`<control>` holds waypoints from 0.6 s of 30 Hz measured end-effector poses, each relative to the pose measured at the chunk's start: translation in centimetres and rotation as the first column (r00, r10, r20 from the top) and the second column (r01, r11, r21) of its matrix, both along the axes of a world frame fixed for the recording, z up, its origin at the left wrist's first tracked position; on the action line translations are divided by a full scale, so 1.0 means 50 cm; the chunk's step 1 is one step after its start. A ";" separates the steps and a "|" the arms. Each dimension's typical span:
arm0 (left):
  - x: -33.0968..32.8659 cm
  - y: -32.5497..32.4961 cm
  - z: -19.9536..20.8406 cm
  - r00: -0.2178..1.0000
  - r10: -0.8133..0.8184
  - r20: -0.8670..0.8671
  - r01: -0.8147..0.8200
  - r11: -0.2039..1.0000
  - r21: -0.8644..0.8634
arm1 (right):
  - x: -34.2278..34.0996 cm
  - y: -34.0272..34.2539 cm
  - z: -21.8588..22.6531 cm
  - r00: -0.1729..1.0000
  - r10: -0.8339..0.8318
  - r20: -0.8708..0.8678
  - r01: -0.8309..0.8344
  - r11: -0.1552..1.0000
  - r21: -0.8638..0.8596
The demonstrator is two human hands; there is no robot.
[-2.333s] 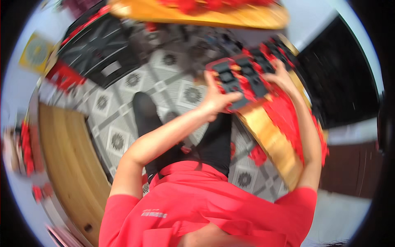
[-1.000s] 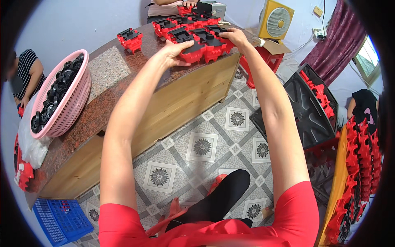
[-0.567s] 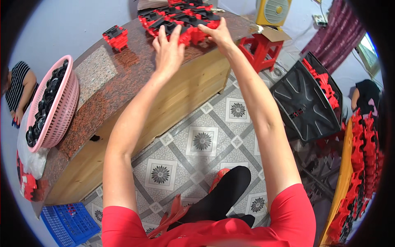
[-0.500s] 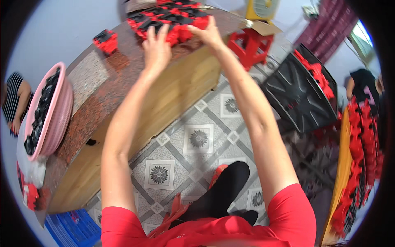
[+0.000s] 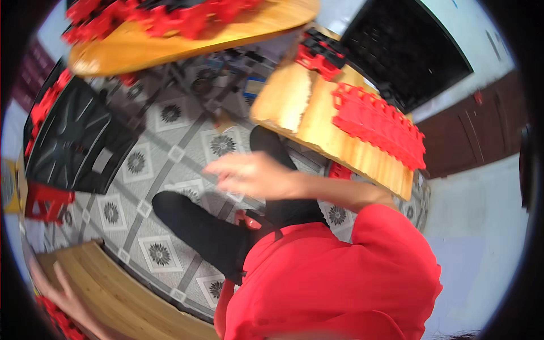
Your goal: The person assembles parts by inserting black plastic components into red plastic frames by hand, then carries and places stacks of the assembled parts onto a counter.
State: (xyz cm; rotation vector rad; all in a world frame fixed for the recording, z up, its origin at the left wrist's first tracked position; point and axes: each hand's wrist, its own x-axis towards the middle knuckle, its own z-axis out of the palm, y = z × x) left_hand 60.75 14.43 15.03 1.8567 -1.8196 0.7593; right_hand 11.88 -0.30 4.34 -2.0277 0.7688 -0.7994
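Note:
My right hand (image 5: 249, 174) hangs over the tiled floor in front of my body, blurred, its fingers stretched out to the left with nothing seen in them. At the lower left edge, my left hand (image 5: 63, 294) is open, with fingers apart. Close beside it, partly cut off by the picture's rim, lie red and black plastic parts (image 5: 59, 318). A wooden panel (image 5: 130, 294) runs along the right side of that hand.
At the right, a wooden table (image 5: 323, 127) bears a row of red plastic parts (image 5: 377, 124) and a red-and-black stack (image 5: 322, 54). Another wooden tabletop (image 5: 226, 42) carries red parts (image 5: 187, 21). A black crate (image 5: 73, 136), red stool (image 5: 48, 201) and dark screen (image 5: 405, 51) stand around.
My view and body have swung to the right. Both hands were at the red and black parts; my right hand has come away, while my left stays near them.

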 end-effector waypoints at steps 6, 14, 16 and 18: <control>-0.676 -0.327 -0.120 0.004 0.070 -0.998 0.940 0.339 0.027 | -0.563 -0.162 0.149 0.635 -0.771 -0.049 0.753 0.632 -0.183; -1.282 -0.633 -0.252 -0.302 0.563 -0.769 0.894 0.447 -0.024 | -0.812 -0.445 0.057 0.655 -0.704 -0.274 0.754 0.584 0.300; -1.355 -0.711 -0.306 -0.391 0.453 -0.801 0.797 0.602 -0.049 | -0.778 -0.476 0.055 0.742 -0.642 -0.192 0.665 0.669 0.331; -1.353 -0.756 -0.305 -0.414 0.289 -0.863 0.666 0.742 -0.071 | -0.726 -0.512 0.053 0.785 -0.608 -0.121 0.610 0.725 0.320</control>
